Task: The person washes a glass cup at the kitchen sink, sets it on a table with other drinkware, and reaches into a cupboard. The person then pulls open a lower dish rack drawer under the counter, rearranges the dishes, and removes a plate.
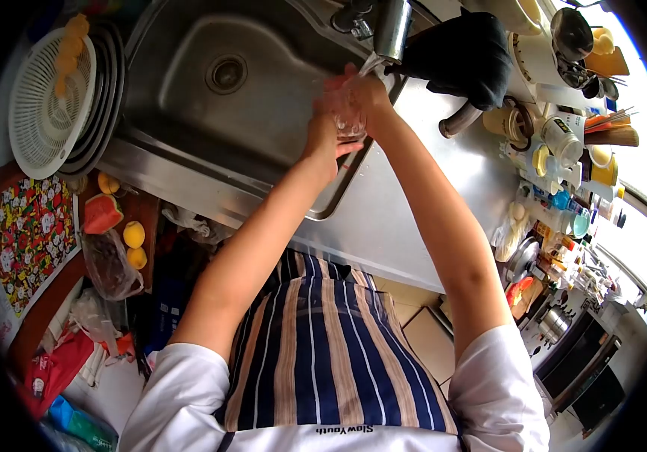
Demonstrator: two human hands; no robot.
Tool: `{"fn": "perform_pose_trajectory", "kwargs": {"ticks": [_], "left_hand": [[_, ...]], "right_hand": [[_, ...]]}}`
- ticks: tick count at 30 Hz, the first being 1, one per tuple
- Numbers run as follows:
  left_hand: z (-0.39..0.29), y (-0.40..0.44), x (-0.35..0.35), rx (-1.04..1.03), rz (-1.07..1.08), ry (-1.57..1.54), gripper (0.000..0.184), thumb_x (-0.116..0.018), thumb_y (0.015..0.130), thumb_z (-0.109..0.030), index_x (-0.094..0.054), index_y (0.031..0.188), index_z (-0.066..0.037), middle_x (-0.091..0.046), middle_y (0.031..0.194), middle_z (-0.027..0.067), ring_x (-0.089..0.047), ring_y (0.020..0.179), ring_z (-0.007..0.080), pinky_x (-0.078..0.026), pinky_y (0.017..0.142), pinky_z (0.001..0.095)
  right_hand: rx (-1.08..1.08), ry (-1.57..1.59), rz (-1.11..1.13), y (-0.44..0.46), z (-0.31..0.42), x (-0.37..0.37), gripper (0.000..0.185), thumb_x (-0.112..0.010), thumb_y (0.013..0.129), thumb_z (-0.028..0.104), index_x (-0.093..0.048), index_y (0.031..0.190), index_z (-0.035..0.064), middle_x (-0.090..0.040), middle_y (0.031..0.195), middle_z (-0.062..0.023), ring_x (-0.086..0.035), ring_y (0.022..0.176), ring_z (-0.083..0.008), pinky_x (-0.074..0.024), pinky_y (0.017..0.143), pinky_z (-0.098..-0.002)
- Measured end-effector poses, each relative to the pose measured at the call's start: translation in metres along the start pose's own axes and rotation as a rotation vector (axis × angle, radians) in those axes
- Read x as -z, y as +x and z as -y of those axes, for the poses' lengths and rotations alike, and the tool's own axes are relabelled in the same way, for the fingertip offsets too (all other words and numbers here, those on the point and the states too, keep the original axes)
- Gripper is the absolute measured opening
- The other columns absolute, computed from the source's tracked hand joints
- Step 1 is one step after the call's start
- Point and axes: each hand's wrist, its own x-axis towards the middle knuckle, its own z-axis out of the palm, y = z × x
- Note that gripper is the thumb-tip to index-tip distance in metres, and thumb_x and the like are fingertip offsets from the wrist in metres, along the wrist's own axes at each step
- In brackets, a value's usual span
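Note:
A clear drinking glass is between my two hands, over the right part of the sink. My left hand is closed on its left side, thumb and fingers around the glass. My right hand presses against its right and far side; its fingertips are partly blurred and hidden. Right above the hands, water runs from the metal faucet onto my right hand and the glass.
The steel sink has a drain left of my hands. A white colander and stacked metal bowls stand at far left, above watermelon and yellow fruit. A black cloth hangs beside the faucet. Jars and utensils crowd the right.

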Motion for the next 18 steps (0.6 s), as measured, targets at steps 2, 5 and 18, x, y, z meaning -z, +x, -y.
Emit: {"fn": "perform_pose_trajectory", "kwargs": {"ticks": [2, 5, 18], "left_hand": [[0.009, 0.009, 0.004, -0.313, -0.192, 0.207, 0.061, -0.035, 0.092, -0.064, -0.050, 0.115, -0.010, -0.063, 0.098, 0.0064, -0.064, 0.071, 0.0179, -0.053, 0.062, 0.0300], [-0.004, -0.009, -0.003, -0.231, -0.016, 0.224, 0.069, -0.031, 0.089, -0.071, -0.050, 0.117, -0.011, -0.063, 0.099, 0.0049, -0.064, 0.077, 0.0163, -0.053, 0.065, 0.0295], [0.000, -0.011, 0.001, -0.092, -0.025, 0.083, 0.061, -0.020, 0.096, -0.060, -0.048, 0.118, -0.011, -0.060, 0.107, 0.0052, -0.062, 0.090, 0.0169, -0.054, 0.071, 0.0309]], "right_hand": [[0.007, -0.040, 0.023, 0.008, -0.002, 0.002, 0.031, -0.045, 0.086, 0.003, -0.052, 0.116, 0.0006, -0.062, 0.104, -0.0192, -0.064, 0.087, -0.0300, -0.0534, 0.074, -0.0419], [0.330, -0.393, -0.074, 0.020, -0.032, 0.005, 0.027, -0.049, 0.088, 0.015, -0.053, 0.109, -0.0004, -0.061, 0.093, -0.0221, -0.062, 0.085, -0.0371, -0.0506, 0.073, -0.0435], [0.450, -0.313, 0.194, -0.050, -0.022, 0.009, 0.051, -0.059, 0.089, 0.016, -0.040, 0.135, 0.0078, -0.050, 0.125, -0.0126, -0.049, 0.114, -0.0213, -0.0394, 0.096, -0.0323]]}}
